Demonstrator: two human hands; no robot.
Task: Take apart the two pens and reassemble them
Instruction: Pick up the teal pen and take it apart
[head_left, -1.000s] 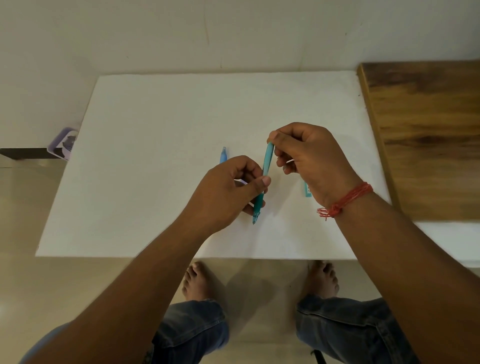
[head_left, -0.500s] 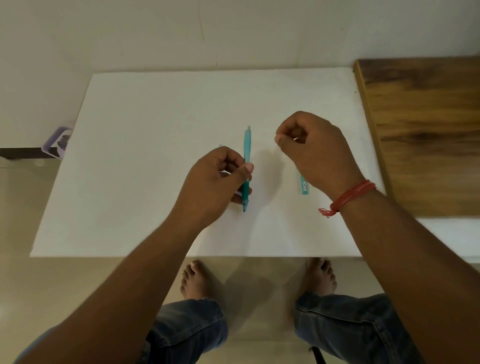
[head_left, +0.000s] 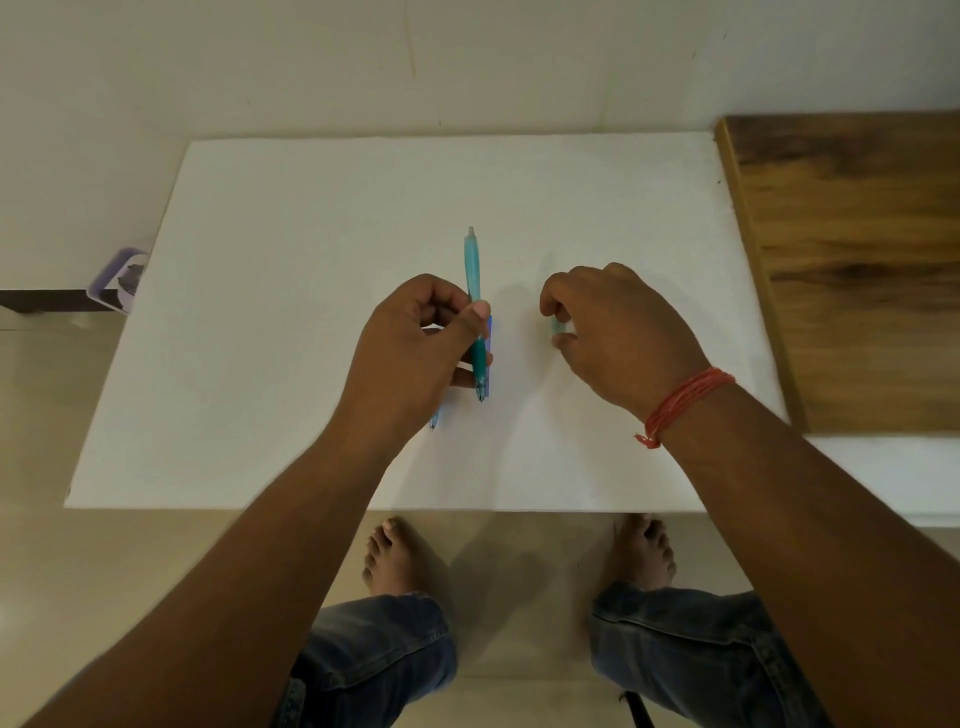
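Note:
My left hand (head_left: 415, 348) is shut on a teal pen (head_left: 472, 270) with a darker grip, holding it near the middle of the white table (head_left: 291, 270), clicker end pointing away and tip toward me. A blue pen part (head_left: 489, 338) shows just behind that pen, and another small blue tip (head_left: 434, 418) pokes out under my left hand. My right hand (head_left: 618, 332) is down on the table to the right, its fingers closing around a light teal pen piece (head_left: 557, 326), most of which the hand hides.
A wooden board (head_left: 852, 260) lies along the table's right side. A small purple-rimmed object (head_left: 117, 280) sits off the table's left edge. My bare feet and jeans show below the table's front edge.
My right hand let go of the teal pen's top and dropped to the table piece on the right. My left hand carried the pen slightly left and turned it upright along the table.

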